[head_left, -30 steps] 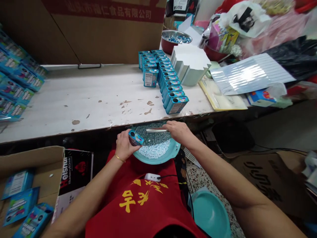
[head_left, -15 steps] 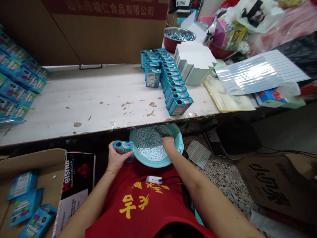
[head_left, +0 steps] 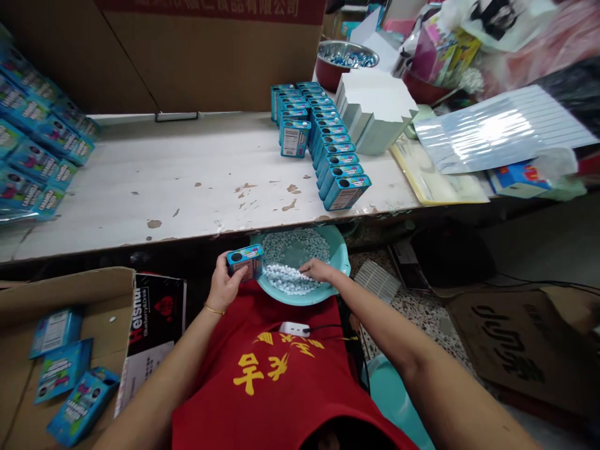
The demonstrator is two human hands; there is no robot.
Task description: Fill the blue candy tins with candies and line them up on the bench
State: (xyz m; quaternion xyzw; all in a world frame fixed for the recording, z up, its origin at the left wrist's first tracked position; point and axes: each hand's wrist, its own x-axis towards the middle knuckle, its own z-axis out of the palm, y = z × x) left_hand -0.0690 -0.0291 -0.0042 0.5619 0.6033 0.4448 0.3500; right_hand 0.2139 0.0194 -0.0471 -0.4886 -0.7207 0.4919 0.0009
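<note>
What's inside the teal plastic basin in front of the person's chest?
The teal plastic basin holds small pale-blue and white candies, touched by the right hand. A blue metal tin in the left hand hides the basin's left part.

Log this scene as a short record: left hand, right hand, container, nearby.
Left hand: holds a small blue rectangular printed tin with a round dark opening
Right hand: touches pale blue round tablets
Container: round teal plastic basin, holding the tablets
Nearby: rows of blue tins on a chipped white bench
</note>
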